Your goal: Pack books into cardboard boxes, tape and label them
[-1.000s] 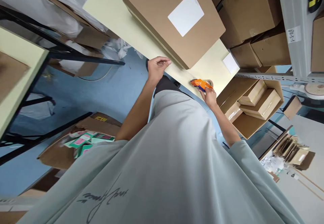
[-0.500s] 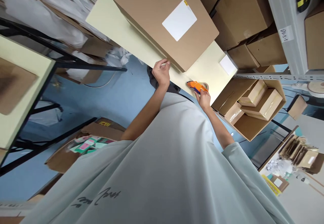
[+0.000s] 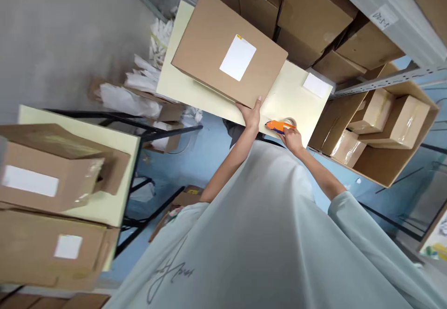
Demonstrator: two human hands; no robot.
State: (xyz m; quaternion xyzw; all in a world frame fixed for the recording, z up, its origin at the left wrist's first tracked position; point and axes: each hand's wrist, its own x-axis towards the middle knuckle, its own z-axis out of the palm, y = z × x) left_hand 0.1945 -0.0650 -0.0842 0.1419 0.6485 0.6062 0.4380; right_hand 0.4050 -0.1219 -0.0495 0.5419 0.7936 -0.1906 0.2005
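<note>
A closed cardboard box (image 3: 209,43) with a white label (image 3: 238,57) lies on a pale yellow table (image 3: 213,96). At the box's near corner is my left hand (image 3: 251,114), thumb up against its side and fingers at its lower edge. My right hand (image 3: 292,139) is closed on an orange cutter (image 3: 277,126) over the table's near edge. A roll of tape (image 3: 290,122) lies just behind the cutter, partly hidden by it. A white card or stack of labels (image 3: 316,85) rests near the table's right end.
To the right, an open carton (image 3: 387,162) holds smaller boxes. Cartons (image 3: 314,16) fill the shelf behind the table under a metal beam (image 3: 398,20). Another table (image 3: 122,148) with boxes stands at the left; bags of white wrapping (image 3: 129,100) lie beyond it.
The view has turned and shifted. My left hand has gone from a loose pinch beside the box to its near corner, thumb now raised. My right hand still has the cutter.
</note>
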